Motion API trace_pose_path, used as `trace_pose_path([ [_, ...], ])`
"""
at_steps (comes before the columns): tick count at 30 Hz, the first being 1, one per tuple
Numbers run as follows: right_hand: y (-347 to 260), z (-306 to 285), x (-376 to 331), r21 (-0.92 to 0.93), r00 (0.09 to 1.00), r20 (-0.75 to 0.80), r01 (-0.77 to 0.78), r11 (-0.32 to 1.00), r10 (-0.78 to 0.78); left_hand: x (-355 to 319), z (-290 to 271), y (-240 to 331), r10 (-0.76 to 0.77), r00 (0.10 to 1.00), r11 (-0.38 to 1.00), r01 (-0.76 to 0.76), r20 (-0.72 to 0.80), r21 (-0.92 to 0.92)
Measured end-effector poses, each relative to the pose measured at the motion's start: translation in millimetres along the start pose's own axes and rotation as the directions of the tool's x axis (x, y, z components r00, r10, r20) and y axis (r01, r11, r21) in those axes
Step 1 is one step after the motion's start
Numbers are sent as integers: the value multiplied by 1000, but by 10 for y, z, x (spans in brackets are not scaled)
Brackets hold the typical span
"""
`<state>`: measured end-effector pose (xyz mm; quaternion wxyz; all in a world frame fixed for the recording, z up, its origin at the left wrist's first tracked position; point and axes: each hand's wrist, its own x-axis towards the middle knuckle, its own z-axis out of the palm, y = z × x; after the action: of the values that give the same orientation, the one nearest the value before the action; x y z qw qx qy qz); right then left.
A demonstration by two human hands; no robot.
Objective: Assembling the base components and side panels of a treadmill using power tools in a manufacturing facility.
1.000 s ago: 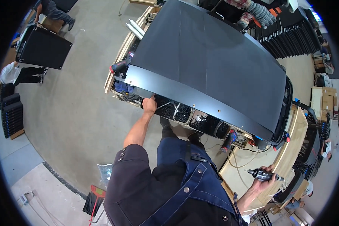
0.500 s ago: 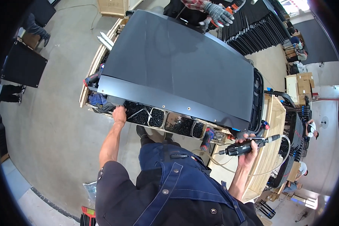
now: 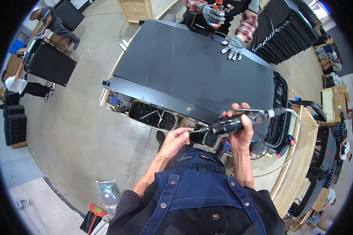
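The right hand [image 3: 241, 129] is wrapped around a black powered screwdriver [image 3: 233, 123], held level just off the near edge of the worktop [image 3: 298, 164], its hose [image 3: 290, 156] looping away to the right. The left hand [image 3: 176, 141] is pinched at the driver's bit tip, fingers closed on something too small to make out, probably a screw. Half a second ago that hand rested on the near edge of the big dark panel [image 3: 192, 70] while the driver hung lower right; a second ago the driver was farther off still. Now both hands meet at the tip, so the work looks to have turned from steadying the panel to loading the bit. Just beyond the fingers, along the worktop's near edge under the panel's lip, sits a row of open trays [image 3: 153, 115] filled with small dark screws; the tray at the left end holds blue parts. The panel covers most of the worktop, with a small hole [image 3: 188, 109] showing near its front lip. At the far edge, another person's gloved hands [image 3: 233, 45] rest on the panel and hold an orange tool [image 3: 217, 6].
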<state>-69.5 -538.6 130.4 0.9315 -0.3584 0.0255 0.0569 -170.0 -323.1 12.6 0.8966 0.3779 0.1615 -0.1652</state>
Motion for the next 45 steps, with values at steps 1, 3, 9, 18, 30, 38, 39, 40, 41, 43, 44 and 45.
trace_pose_path([
  [1, -9, -8, 17, 12, 1000, 7, -10, 1000, 10, -46, 120, -16, 19, 1000, 994, -17, 17, -107],
  [3, -34, -40, 30, 47, 998, 46, -52, 998, 50, -81, 294, -63, 79, 997, 980, -74, 19, -185],
  [9, -150, -225, 24, 69, 995, -10, -94, 993, 95, -85, 482, -161, 96, 995, 975, -91, 13, -205],
  [18, -4, -350, 2, 130, 925, -350, -105, 986, 145, -67, 837, 68, 773, 621, 207, -443, 131, 872],
  [30, 329, 219, 201, -402, 954, 138, 299, 865, -266, 614, 260, 95, -175, 978, 825, 206, 110, -526],
  [38, 630, 444, 455, -552, 864, 458, 461, 695, -209, 760, 249, 160, -300, 954, 798, 259, 14, -545],
  [39, 623, 476, 478, -554, 863, 463, 459, 694, -201, 752, 277, 135, -360, 933, 829, 314, -12, -462],
  [40, 616, 502, 496, -573, 848, 505, 467, 674, -159, 759, 313, 51, -344, 939, 812, 309, 22, -496],
  [41, 615, 526, 509, -589, 831, 544, 476, 653, -116, 746, 347, -11, -343, 939, 833, 293, -22, -469],
  [43, 608, 527, 507, -599, 843, 526, 463, 654, -114, 654, 381, -44, -320, 946, 908, 293, -46, -298],
  [44, 605, 503, 501, -610, 860, 497, 440, 659, -114, 615, 322, -119, -321, 946, 906, 293, -43, -306],
  [45, 620, 496, 505, -616, 875, 471, 419, 667, -114, 578, 225, -153, -299, 952, 945, 286, -62, -159],
])
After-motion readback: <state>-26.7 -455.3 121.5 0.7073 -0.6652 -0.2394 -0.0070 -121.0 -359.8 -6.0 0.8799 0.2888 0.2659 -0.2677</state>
